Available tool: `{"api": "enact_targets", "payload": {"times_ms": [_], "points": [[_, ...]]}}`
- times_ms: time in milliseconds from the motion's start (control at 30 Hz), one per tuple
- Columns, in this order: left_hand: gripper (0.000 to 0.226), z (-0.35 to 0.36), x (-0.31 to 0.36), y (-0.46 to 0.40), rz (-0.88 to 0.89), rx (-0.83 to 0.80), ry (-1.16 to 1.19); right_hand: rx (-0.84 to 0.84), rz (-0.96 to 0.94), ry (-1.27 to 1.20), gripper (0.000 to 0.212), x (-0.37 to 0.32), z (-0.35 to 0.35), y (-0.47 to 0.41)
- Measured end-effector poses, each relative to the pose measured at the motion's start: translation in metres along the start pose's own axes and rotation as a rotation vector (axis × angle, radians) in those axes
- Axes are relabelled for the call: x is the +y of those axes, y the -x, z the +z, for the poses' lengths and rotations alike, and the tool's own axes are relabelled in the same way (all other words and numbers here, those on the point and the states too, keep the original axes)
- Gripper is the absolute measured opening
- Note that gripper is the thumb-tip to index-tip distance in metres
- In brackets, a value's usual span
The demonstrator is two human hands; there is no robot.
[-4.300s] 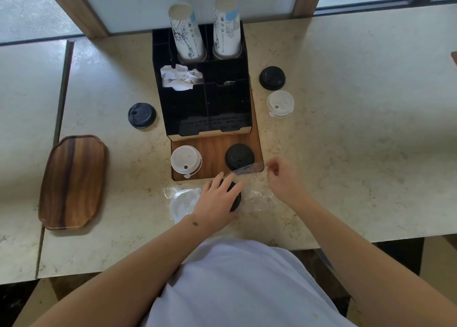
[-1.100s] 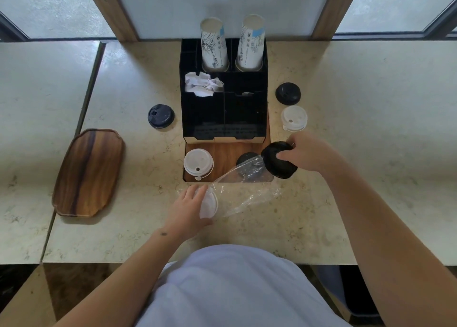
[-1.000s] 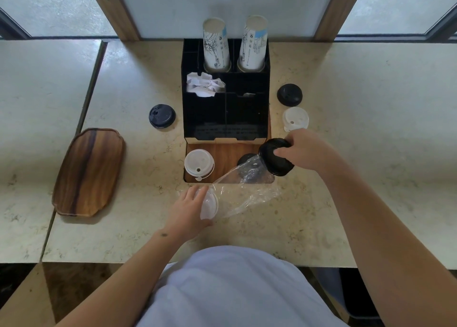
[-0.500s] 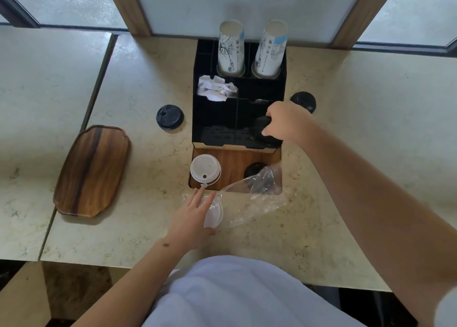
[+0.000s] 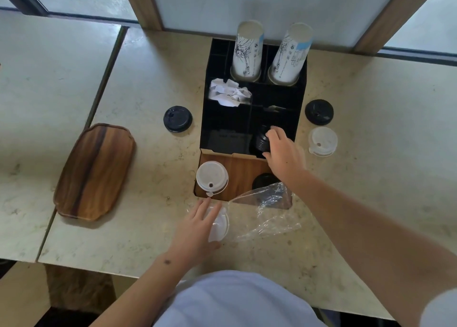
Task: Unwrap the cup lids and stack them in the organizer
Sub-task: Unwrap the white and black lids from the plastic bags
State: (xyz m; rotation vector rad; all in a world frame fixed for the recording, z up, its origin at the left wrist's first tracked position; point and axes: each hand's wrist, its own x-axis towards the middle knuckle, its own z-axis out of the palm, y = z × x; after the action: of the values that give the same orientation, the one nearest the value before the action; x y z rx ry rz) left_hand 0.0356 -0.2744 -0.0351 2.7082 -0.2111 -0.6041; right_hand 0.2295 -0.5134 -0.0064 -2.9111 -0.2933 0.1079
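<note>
While left hand (image 5: 197, 230) presses white lids (image 5: 218, 227) flat, right hand (image 5: 284, 153) grip clasps black lids (image 5: 261, 142) in organizer (image 5: 225, 118).

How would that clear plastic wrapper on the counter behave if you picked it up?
The clear wrapper would probably flop and sag: it looks thin, see-through and crinkled. It is likely very light, since it lies loosely puffed up rather than flat. A push might just crumple it, especially with the left hand pinning the white lid at one end.

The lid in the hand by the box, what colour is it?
Black. The right hand holds the lid in the black organizer, seen in the head view.
</note>
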Motion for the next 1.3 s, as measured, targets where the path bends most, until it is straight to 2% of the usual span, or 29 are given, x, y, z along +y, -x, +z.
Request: {"api": "enact_targets", "payload": {"times_ms": [300, 533, 733, 833, 967, 1067, 1167, 1233, 1300], "points": [[0.106, -0.001, 0.001, 0.001, 0.001, 0.011, 0.017, -0.093, -0.065, 0.063, 0.068, 0.007, 0.010, -0.007], [0.107, -0.003, 0.003, 0.002, -0.010, 0.010, 0.011, -0.139, -0.054, 0.045, 0.051, 0.014, 0.023, 0.000], [0.104, -0.004, 0.003, 0.001, -0.016, -0.009, 0.031, -0.201, -0.052, 0.109, 0.047, 0.009, 0.012, -0.004], [0.103, -0.005, 0.004, 0.001, -0.012, -0.013, 0.039, -0.337, -0.059, 0.127, 0.046, 0.004, -0.017, -0.025], [0.104, -0.006, 0.005, 0.000, -0.013, -0.031, 0.019, -0.635, 0.049, -0.019, 0.018, -0.005, -0.074, -0.056], [0.105, -0.006, 0.006, -0.001, -0.010, -0.012, 0.019, -0.727, 0.136, -0.046, 0.002, -0.003, -0.098, -0.038], [0.104, -0.007, 0.008, -0.001, 0.002, -0.013, 0.009, -0.857, 0.224, -0.046, 0.011, 0.017, -0.099, 0.008], [0.105, -0.007, 0.009, -0.001, 0.001, -0.004, 0.017, -0.987, 0.261, -0.146, 0.016, 0.029, -0.088, 0.039], [0.105, -0.007, 0.008, -0.001, 0.010, -0.008, 0.032, -0.948, 0.272, -0.217, 0.016, 0.037, -0.072, 0.064]]}}
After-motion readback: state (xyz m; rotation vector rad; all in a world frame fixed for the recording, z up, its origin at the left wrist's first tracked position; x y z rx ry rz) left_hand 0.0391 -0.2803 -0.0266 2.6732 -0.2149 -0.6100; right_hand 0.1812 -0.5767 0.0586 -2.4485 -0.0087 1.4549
